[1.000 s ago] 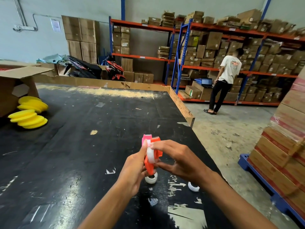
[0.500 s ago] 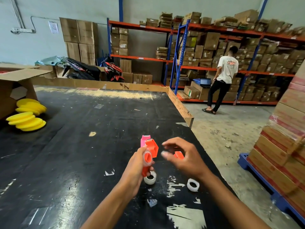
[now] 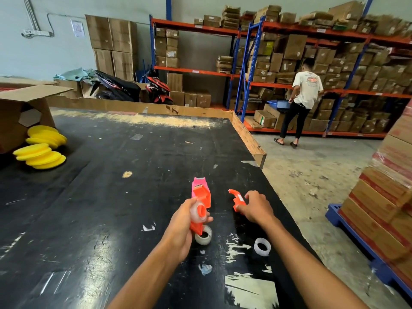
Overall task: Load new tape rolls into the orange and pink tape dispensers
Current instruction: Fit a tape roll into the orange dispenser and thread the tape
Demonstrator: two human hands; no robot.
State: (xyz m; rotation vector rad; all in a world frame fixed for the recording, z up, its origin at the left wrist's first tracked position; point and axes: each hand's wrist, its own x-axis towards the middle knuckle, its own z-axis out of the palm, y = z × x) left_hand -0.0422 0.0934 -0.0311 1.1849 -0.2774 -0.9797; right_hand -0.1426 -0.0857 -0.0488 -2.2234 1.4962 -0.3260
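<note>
While the left hand (image 3: 181,230) wraps around the body of the orange tape dispenser (image 3: 200,210), a clear tape roll (image 3: 198,211) sits on the dispenser's hub just beside the thumb, with the dispenser held above the black counter (image 3: 100,197). Directly behind it, partly hidden, the pink tape dispenser (image 3: 199,182) shows only its upper end; whether it rests on the counter or leans on something cannot be told. To the right, the right hand (image 3: 256,208) pinches a loose orange cover piece (image 3: 237,198), a curved part with a hooked end, held apart from the dispenser body. Two more rolls lie on the counter: one clear roll (image 3: 204,236) just below the left hand's dispenser, touching or nearly touching its lower tip, and a whitish empty-looking ring (image 3: 262,246) nearer the right forearm. Far to the left, yellow foam pads (image 3: 42,148) are stacked beside an open cardboard box (image 3: 24,108). Beyond the counter a person in a white shirt (image 3: 305,90) stands facing orange and blue shelves (image 3: 312,34) filled with cartons.
</note>
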